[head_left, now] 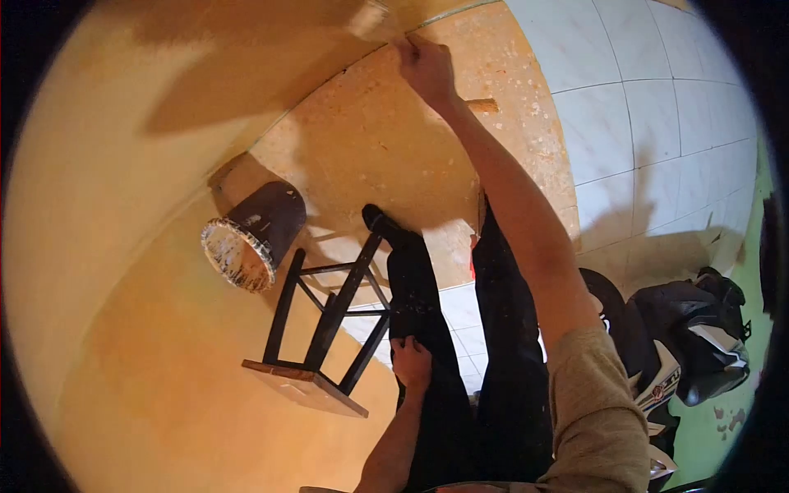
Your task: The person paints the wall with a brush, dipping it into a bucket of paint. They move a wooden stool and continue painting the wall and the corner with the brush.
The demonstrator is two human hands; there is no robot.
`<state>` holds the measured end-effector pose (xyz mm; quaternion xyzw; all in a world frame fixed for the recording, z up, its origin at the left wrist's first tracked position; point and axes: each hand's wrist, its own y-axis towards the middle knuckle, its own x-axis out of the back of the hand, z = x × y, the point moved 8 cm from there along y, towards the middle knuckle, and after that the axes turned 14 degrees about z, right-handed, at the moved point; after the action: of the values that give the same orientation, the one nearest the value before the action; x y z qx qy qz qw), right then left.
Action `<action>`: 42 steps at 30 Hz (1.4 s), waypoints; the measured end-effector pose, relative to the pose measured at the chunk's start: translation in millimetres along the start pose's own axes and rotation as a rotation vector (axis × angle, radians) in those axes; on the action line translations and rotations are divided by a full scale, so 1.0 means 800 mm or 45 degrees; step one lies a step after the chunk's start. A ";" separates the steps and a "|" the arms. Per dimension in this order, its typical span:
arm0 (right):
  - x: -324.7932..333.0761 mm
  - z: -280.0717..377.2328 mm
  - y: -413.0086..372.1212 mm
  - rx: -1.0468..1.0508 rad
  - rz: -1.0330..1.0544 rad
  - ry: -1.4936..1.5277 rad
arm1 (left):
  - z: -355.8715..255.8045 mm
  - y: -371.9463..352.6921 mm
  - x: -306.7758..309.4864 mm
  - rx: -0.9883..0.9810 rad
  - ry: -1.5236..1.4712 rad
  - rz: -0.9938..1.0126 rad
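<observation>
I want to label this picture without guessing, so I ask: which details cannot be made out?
All in the head view:
Blurred, near the top edge: the pale end of the tool.
Hidden by the right hand: the tool's held part.
Hidden by the right forearm: whether the wooden piece joins this tool.
Hidden by the left hand itself: its palm.
Hidden by the right sleeve: part of the motorcycle.

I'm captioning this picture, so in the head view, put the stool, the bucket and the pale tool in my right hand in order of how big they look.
1. Stool
2. Bucket
3. Pale tool in your right hand; blurred, yet plainly the smallest
</observation>
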<state>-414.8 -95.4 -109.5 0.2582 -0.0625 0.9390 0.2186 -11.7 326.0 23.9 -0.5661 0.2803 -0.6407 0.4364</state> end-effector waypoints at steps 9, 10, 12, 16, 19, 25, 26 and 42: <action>0.013 -0.026 -0.026 -0.445 0.185 -0.044 | -0.026 -0.010 -0.007 0.045 0.117 0.025; 0.016 0.009 -0.024 -0.362 0.202 -0.006 | -0.027 -0.009 -0.008 0.075 0.110 0.062; 0.035 0.079 -0.038 -0.251 0.248 0.089 | -0.033 -0.011 -0.005 0.077 0.131 0.075; 0.070 0.179 -0.062 0.202 0.247 0.444 | -0.039 -0.011 -0.003 0.105 0.119 0.074; 0.049 0.153 -0.050 0.179 0.149 0.392 | -0.039 -0.013 0.009 0.053 -0.004 0.079; 0.034 -0.087 -0.070 -0.775 0.156 -0.031 | -0.045 -0.053 0.075 0.118 -0.276 0.224; 0.042 -0.081 -0.065 -0.760 0.151 -0.036 | -0.047 -0.064 0.081 0.196 -0.329 0.237; 0.044 0.358 -0.082 -0.094 -0.026 0.602 | 0.024 -0.035 0.068 0.088 -0.237 0.211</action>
<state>-281.7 -89.1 154.3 0.0237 -0.0411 0.9681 0.2460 1.8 294.0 77.5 -0.5828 0.2622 -0.5564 0.5311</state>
